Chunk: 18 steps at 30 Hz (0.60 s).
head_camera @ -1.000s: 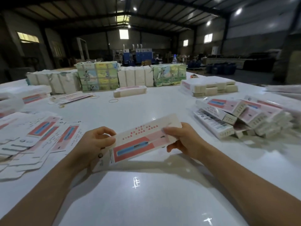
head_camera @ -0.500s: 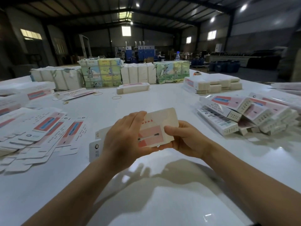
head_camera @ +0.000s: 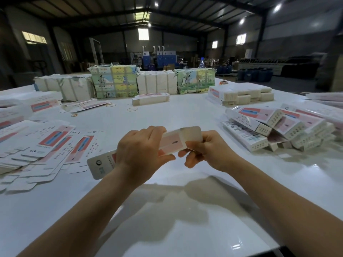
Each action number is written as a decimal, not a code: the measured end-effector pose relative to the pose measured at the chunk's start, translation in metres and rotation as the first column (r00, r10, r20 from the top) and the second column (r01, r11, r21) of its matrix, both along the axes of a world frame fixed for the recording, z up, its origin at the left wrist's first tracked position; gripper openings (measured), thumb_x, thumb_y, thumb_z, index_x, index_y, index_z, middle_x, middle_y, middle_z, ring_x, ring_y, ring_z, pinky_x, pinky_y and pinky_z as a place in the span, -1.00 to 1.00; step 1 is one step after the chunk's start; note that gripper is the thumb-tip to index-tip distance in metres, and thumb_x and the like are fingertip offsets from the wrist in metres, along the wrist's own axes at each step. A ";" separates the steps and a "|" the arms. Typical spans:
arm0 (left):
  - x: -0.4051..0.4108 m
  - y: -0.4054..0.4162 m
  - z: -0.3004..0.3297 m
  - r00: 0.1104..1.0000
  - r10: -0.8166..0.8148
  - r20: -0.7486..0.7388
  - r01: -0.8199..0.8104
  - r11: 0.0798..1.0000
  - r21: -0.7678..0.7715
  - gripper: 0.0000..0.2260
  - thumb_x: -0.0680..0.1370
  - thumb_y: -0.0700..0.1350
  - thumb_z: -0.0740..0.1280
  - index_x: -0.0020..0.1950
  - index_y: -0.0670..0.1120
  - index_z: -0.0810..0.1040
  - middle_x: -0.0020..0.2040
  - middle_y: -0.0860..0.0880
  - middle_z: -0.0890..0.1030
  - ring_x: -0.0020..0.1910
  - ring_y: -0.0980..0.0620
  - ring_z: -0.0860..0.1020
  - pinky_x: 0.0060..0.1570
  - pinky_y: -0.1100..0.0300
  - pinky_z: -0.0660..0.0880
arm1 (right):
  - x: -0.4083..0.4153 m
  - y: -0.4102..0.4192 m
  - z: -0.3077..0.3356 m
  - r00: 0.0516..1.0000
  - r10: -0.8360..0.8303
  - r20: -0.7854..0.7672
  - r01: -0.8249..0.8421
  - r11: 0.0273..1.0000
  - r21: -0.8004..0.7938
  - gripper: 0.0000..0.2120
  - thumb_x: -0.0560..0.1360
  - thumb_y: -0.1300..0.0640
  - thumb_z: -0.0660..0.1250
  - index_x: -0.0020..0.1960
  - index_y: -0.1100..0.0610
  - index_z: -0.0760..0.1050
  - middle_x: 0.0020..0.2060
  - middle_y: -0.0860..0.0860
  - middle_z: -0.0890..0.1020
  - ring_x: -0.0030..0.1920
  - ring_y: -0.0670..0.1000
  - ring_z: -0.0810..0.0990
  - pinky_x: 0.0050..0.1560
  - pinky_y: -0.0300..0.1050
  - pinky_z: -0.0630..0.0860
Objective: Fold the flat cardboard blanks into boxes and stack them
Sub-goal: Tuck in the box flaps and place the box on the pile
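A long white and pink cardboard blank (head_camera: 174, 143) is held above the white table (head_camera: 167, 229), lying left to right. My left hand (head_camera: 143, 151) wraps over its middle, fingers on top and thumb beneath, hiding that part. My right hand (head_camera: 207, 151) pinches the right end, just under the rounded end flap. The blank's left end with a round logo sticks out below my left wrist. Flat blanks (head_camera: 46, 145) lie spread at the left. A pile of folded boxes (head_camera: 278, 130) lies at the right.
Wrapped bundles (head_camera: 115, 82) stand in a row at the table's far side. A small stack of blanks (head_camera: 150, 98) and another stack (head_camera: 241, 93) sit further back. Rubber bands (head_camera: 132, 109) lie loose on the table. The near table edge is at lower right.
My left hand slid from the blank's left end to its middle and closed over it. The right end flap has come up, and the blank has begun taking box shape.
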State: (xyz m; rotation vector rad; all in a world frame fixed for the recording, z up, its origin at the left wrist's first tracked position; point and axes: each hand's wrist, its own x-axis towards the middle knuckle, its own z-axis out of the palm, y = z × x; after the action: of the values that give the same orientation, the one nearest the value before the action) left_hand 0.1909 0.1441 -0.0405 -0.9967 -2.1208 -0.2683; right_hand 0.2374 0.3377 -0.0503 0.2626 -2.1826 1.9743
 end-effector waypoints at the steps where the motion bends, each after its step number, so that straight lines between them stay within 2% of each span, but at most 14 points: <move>1: 0.000 -0.001 -0.001 1.000 -0.008 0.006 0.008 1.000 -0.001 -0.37 0.15 0.15 0.60 0.04 -0.21 0.58 -0.18 -0.15 0.65 -0.36 -0.14 0.59 -0.38 0.12 0.50 | 0.000 0.000 0.000 1.000 0.014 0.014 -0.014 1.000 -0.001 -0.80 0.56 0.36 0.21 -0.08 0.21 0.59 -0.34 0.11 0.68 -0.46 0.06 0.63 -0.40 -0.16 0.57; 4: -0.006 -0.008 -0.003 0.998 -0.005 0.058 0.007 1.000 -0.028 -0.28 0.19 0.19 0.57 0.17 -0.22 0.53 -0.09 -0.15 0.64 -0.26 -0.14 0.59 -0.27 0.04 0.53 | -0.002 0.002 0.000 0.999 -0.019 0.040 0.020 0.999 -0.029 -0.81 0.55 0.38 0.19 -0.07 0.27 0.57 -0.37 0.21 0.63 -0.45 0.09 0.61 -0.39 -0.14 0.57; 6: -0.009 -0.014 -0.004 0.991 0.005 0.136 -0.002 1.000 -0.021 -0.26 0.25 0.20 0.53 0.28 -0.18 0.47 0.02 -0.13 0.62 -0.17 -0.12 0.58 -0.19 0.01 0.53 | -0.004 0.005 0.002 0.998 -0.058 0.040 0.063 0.991 -0.118 -0.84 0.56 0.36 0.18 -0.04 0.32 0.55 -0.37 0.26 0.61 -0.48 0.08 0.59 -0.42 -0.13 0.56; 8: -0.012 -0.020 -0.005 0.970 -0.003 0.244 -0.012 0.998 0.062 -0.31 0.31 0.22 0.48 0.33 -0.08 0.43 0.07 -0.05 0.60 -0.14 -0.05 0.54 -0.21 0.11 0.50 | -0.005 0.005 0.004 0.992 -0.123 0.005 0.120 0.957 -0.266 -0.84 0.58 0.27 0.18 -0.01 0.32 0.52 -0.38 0.21 0.62 -0.50 0.08 0.57 -0.45 -0.11 0.55; 10: -0.013 -0.021 -0.006 0.952 -0.023 0.304 -0.030 0.985 0.168 -0.39 0.34 0.24 0.44 0.30 0.02 0.42 0.07 0.04 0.59 -0.19 0.06 0.48 -0.31 0.25 0.40 | -0.004 0.003 0.003 0.942 -0.320 -0.102 0.267 0.898 -0.350 -0.86 0.59 0.23 0.18 -0.03 0.24 0.50 -0.38 0.15 0.62 -0.49 0.09 0.56 -0.45 -0.10 0.55; 12: -0.015 -0.021 -0.006 0.942 -0.029 0.335 -0.044 0.977 0.209 -0.40 0.33 0.27 0.42 0.28 0.04 0.42 0.07 0.07 0.59 -0.21 0.09 0.47 -0.32 0.26 0.38 | 0.000 -0.001 -0.001 0.794 -0.529 -0.299 0.457 0.844 -0.281 -0.88 0.57 0.26 0.22 -0.12 0.16 0.49 -0.40 0.09 0.60 -0.48 0.06 0.54 -0.44 -0.12 0.53; 13: -0.016 -0.020 -0.007 0.938 -0.031 0.346 -0.047 0.976 0.215 -0.39 0.32 0.29 0.41 0.28 0.04 0.42 0.07 0.07 0.59 -0.21 0.09 0.47 -0.31 0.25 0.39 | 0.002 -0.003 -0.004 0.726 -0.560 -0.399 0.520 0.827 -0.214 -0.86 0.54 0.29 0.25 -0.16 0.13 0.48 -0.40 0.06 0.59 -0.47 0.04 0.53 -0.44 -0.13 0.51; 15: -0.016 -0.020 -0.009 0.934 -0.039 0.355 -0.045 0.973 0.225 -0.38 0.31 0.31 0.39 0.27 0.04 0.42 0.07 0.07 0.59 -0.20 0.09 0.48 -0.29 0.22 0.42 | 0.004 -0.010 -0.009 0.658 -0.510 -0.554 0.584 0.810 -0.052 -0.85 0.49 0.30 0.29 -0.20 0.10 0.52 -0.37 0.02 0.58 -0.44 0.01 0.54 -0.42 -0.09 0.51; 18: -0.015 -0.020 -0.008 0.933 -0.072 0.354 -0.024 0.965 0.260 -0.32 0.27 0.36 0.30 0.29 0.03 0.42 0.10 0.04 0.60 -0.19 0.08 0.49 -0.24 0.18 0.49 | 0.002 -0.021 -0.015 0.614 -0.418 -0.669 0.640 0.760 0.113 -0.88 0.48 0.35 0.31 -0.06 0.27 0.62 -0.22 0.03 0.60 -0.34 0.05 0.58 -0.37 0.00 0.56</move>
State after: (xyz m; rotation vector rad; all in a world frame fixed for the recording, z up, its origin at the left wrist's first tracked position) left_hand 0.1759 0.1238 -0.0488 -0.8664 -2.3213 -0.7754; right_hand 0.2396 0.3166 -0.0658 0.2100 -1.8370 0.9728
